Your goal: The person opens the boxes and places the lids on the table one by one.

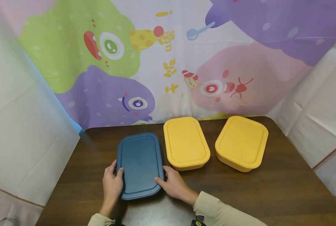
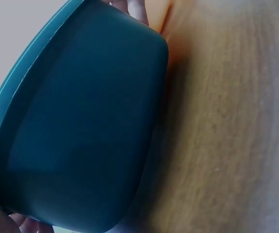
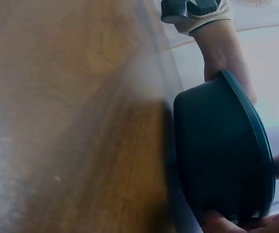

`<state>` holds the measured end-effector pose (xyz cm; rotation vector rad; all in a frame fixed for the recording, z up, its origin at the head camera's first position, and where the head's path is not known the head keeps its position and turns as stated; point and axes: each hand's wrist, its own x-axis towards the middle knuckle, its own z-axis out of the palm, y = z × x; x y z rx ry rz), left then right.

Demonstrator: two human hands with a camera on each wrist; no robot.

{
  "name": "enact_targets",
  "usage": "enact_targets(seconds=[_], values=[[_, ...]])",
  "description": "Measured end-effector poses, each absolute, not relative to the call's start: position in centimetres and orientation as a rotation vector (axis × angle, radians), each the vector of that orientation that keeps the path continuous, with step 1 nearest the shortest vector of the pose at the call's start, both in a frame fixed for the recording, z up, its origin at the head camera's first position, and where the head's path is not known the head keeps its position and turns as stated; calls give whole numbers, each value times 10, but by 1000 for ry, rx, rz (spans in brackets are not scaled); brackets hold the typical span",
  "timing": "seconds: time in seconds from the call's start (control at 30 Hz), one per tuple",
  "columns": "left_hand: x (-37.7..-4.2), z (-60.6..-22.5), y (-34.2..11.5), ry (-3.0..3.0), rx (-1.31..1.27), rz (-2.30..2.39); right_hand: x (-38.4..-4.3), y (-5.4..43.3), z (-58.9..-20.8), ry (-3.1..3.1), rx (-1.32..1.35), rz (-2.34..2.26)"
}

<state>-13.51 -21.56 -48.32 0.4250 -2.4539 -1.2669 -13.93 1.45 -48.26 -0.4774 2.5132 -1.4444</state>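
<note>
I see the left hand [image 1: 113, 182] and right hand [image 1: 175, 184] gripping a dark-blue, rectangular, plastic-looking box [image 1: 141, 163] at eight and four o'clock, matching yellow boxes [image 1: 187, 141] [image 1: 242, 141] between two and three.

head: looks forward and down from above the table [image 1: 272, 188] | left wrist: low, sideways, close on the blue box [image 2: 81, 116] | right wrist: sideways, seemingly slightly farther, though blurred | wrists share: box, tabletop
</note>
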Motion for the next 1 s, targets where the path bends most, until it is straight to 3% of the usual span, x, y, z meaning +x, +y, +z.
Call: enact_targets(seconds=[1.0], values=[[-137, -479, -214, -2589, 401, -1174, -135, 20, -492, 2462, -438, -1506]])
